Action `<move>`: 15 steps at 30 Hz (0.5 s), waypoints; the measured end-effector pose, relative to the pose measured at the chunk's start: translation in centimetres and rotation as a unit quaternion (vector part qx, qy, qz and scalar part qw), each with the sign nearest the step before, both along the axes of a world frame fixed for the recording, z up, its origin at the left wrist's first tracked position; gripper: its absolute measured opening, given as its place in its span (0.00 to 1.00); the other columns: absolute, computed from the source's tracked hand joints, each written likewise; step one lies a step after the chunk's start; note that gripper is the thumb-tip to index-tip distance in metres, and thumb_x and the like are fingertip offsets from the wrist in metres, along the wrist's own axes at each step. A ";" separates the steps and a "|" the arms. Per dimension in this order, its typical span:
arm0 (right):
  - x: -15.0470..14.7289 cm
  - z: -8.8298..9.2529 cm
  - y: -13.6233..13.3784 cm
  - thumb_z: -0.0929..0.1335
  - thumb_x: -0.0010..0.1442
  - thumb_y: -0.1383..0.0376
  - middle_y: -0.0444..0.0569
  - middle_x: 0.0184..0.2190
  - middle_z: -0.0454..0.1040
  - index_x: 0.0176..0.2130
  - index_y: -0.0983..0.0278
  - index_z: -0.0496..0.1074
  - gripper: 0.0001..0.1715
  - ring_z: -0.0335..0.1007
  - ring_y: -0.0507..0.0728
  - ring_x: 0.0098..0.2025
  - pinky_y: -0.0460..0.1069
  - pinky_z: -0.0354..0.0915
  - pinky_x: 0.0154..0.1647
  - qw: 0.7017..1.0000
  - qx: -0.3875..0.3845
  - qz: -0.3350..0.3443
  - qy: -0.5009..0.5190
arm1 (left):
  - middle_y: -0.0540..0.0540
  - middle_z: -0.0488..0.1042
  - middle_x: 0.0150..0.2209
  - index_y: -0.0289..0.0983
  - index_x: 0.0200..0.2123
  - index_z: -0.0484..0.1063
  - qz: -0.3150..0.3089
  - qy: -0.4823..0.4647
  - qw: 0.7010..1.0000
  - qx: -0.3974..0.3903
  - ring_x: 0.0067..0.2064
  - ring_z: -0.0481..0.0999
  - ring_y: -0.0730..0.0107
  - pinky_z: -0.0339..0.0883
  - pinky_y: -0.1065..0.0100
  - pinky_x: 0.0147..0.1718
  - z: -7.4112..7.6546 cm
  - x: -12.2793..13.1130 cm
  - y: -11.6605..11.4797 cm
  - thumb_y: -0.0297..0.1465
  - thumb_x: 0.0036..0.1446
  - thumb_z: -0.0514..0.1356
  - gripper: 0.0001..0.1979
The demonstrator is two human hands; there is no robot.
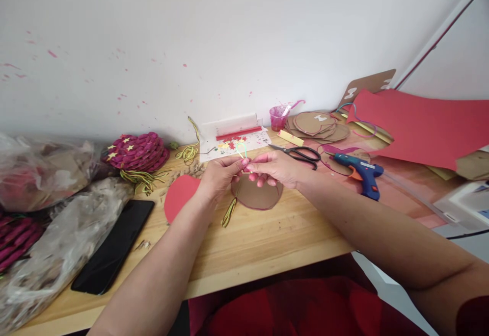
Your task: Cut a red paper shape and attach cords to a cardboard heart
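Observation:
Between my left hand (224, 174) and my right hand (275, 168), a pale green cord loop (242, 147) stands up from the pinched fingertips. Both hands are closed on this cord, thumbs nearly touching. A yellow-green thread tassel (229, 212) hangs below my left hand; how it joins the cord is hidden by the fingers. Under the hands lies a brown cardboard disc (260, 198) with a purple-red edge. A red paper disc (179, 196) sits beside my left wrist, partly covered by it. Black scissors (300, 153) lie just beyond my right hand.
A blue glue gun (361, 170) lies right of my right forearm, near red paper sheets (420, 122). Behind are cardboard pieces (315, 123), a pink-stained cup (278, 118) and star cutouts (233, 143). Left are a phone (114, 247), plastic bags (72, 249) and decorated purple pieces (139, 152).

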State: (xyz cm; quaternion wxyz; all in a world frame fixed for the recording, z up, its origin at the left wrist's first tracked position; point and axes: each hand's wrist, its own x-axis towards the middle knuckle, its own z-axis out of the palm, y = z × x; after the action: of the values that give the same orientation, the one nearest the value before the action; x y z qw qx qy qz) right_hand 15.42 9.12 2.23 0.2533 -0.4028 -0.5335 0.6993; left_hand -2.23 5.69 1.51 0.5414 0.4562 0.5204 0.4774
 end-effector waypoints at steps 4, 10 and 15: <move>-0.3 0.0 -0.4 0.73 0.62 0.67 0.47 0.24 0.78 0.32 0.68 0.77 0.06 0.72 0.47 0.19 0.40 0.50 0.12 0.999 0.032 -0.028 -0.027 | 0.46 0.78 0.28 0.36 0.34 0.84 0.014 0.055 0.998 0.010 0.26 0.64 0.76 0.56 0.71 0.25 -0.6 -0.3 0.2 0.48 0.39 0.75 0.24; -0.4 -1.8 -0.1 0.72 0.62 0.60 0.47 0.28 0.80 0.32 0.66 0.78 0.11 0.74 0.49 0.21 0.41 0.56 0.16 0.981 0.168 -0.034 -0.089 | 0.46 0.78 0.26 0.35 0.30 0.84 0.035 0.081 0.996 0.032 0.26 0.66 0.74 0.57 0.70 0.26 -0.8 0.2 0.1 0.48 0.41 0.74 0.21; -0.4 -3.1 0.3 0.71 0.63 0.58 0.47 0.29 0.81 0.33 0.64 0.79 0.13 0.75 0.49 0.22 0.43 0.63 0.24 0.968 0.229 -0.026 -0.099 | 0.48 0.75 0.22 0.34 0.25 0.80 0.068 0.044 0.997 0.020 0.24 0.66 0.75 0.56 0.71 0.24 -0.3 1.2 -0.3 0.45 0.39 0.75 0.19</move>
State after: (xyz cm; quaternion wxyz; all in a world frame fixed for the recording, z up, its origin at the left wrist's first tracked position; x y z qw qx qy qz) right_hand 15.02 9.44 -0.89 0.3029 -0.4148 -0.6911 0.5085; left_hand -1.06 5.40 1.23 0.4754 0.4506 0.5639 0.5030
